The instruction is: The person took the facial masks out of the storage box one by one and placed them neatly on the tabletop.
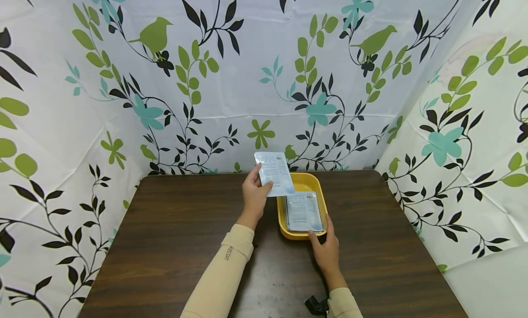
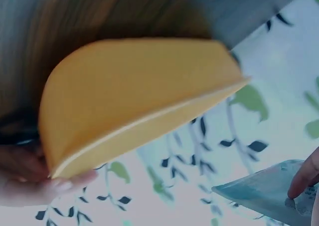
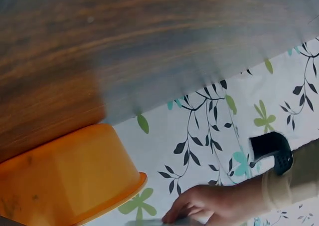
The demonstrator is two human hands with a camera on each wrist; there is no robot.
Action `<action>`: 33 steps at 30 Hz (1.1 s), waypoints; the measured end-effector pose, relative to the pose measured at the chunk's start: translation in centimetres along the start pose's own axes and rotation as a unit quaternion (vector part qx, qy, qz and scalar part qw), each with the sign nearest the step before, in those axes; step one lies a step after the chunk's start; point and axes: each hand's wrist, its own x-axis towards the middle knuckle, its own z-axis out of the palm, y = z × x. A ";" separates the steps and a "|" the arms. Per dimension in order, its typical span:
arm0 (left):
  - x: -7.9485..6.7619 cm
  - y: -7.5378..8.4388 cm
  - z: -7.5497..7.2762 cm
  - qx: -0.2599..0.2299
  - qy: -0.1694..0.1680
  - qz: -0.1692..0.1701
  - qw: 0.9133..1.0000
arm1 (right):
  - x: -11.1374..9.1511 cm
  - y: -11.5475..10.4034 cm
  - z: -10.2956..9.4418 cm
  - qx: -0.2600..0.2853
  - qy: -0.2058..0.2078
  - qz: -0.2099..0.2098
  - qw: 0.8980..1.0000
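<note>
At least two packets [image 1: 274,173], one tray [image 1: 305,183], two hands [image 1: 253,196] [image 1: 327,250].

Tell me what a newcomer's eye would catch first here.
Likely the bright yellow tray on the dark table, holding pale packets, its near right corner gripped by the right hand. Next, the printed packet pinched in the fingers of the left hand, raised at the tray's far left corner. Behind, a bird-and-leaf curtain fills the background.

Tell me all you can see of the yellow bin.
The bin is yellow, plastic-looking, with rounded corners, a lipped rim and dark marks on one side. It stands upright on the table, with packets inside. The right hand grips its near right corner. In the head view, a held packet hides part of it.
</note>
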 end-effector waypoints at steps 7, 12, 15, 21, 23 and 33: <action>0.8 -0.4 -4.0 -0.011 0.053 -0.014 0.998 | 0.2 -0.1 -0.1 0.001 -0.010 0.015 1.000; 0.7 -1.6 -5.9 0.006 0.074 -0.047 0.996 | 0.4 -0.3 -0.2 0.003 -0.007 0.014 1.000; 0.4 -2.6 -6.7 0.036 0.076 -0.068 0.994 | 0.4 -0.4 -0.2 0.004 -0.007 0.014 1.000; 0.1 -4.9 -8.0 0.069 0.071 -0.097 0.990 | 0.6 -0.2 0.0 -0.002 -0.005 0.008 1.000; 0.0 -5.5 -8.3 0.082 0.065 -0.106 0.989 | 0.6 -0.2 0.1 -0.002 -0.004 0.005 1.000; -0.7 -7.0 -9.1 0.191 0.035 -0.117 0.974 | 0.3 -0.3 -0.1 0.007 -0.010 0.008 1.000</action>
